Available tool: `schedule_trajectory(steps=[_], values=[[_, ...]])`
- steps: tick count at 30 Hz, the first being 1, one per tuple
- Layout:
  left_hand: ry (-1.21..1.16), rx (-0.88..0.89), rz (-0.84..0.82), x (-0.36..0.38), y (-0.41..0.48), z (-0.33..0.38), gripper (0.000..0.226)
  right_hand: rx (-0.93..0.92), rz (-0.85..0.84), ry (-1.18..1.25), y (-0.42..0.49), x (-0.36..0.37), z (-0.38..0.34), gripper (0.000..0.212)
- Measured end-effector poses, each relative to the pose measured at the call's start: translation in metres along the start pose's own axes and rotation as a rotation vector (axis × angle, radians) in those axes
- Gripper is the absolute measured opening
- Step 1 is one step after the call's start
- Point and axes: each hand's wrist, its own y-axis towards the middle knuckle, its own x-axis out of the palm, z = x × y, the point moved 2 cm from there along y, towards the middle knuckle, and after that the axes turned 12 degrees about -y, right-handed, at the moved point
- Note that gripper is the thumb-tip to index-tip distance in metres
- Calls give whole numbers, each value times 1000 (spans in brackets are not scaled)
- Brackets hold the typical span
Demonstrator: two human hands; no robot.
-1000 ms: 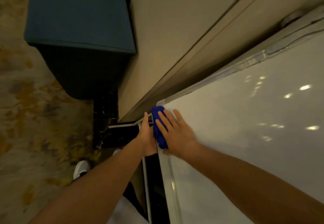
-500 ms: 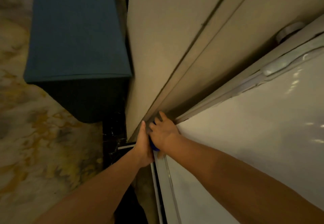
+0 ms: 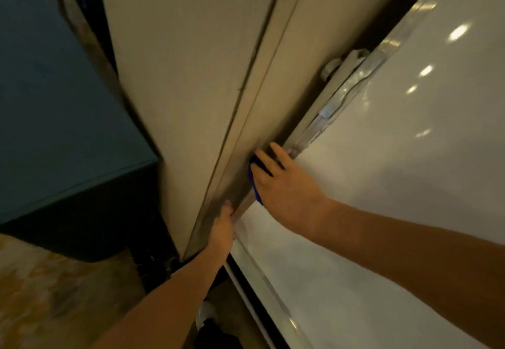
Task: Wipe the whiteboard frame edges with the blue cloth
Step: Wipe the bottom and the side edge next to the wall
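A white whiteboard point(image 3: 382, 184) fills the right side, with a silver frame edge point(image 3: 336, 108) running diagonally along its upper left side. My right hand point(image 3: 284, 184) presses a blue cloth point(image 3: 255, 184) against that frame edge; only a strip of the cloth shows under my fingers. My left hand point(image 3: 222, 228) grips the board's corner lower down, fingers wrapped around the frame and hidden behind it.
A beige wall panel point(image 3: 191, 75) with a vertical groove stands right behind the board. A dark blue cabinet point(image 3: 54, 130) stands at the left. Patterned carpet point(image 3: 54, 294) lies below, and a white shoe tip point(image 3: 206, 313) shows by the board's lower edge.
My right hand has slid the blue cloth from the board's corner up along the frame edge, away from my left hand, which stays at the corner. The camera has swung upward.
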Motion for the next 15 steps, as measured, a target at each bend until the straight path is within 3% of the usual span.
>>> schedule_trajectory(steps=[4, 8, 12, 15], values=[[407, 194, -135, 3, 14, 7, 48, -14, -192, 38, -6, 24, -60, 89], [459, 150, -201, -10, 9, 20, 44, 46, -200, 78, 1, 21, -83, 93], [631, 123, -249, -19, -7, 33, 79, 187, -153, 45, -22, 0, -46, 83], [812, 76, -148, -10, -9, 47, 91, 501, -75, 132, -41, -17, -3, 82]])
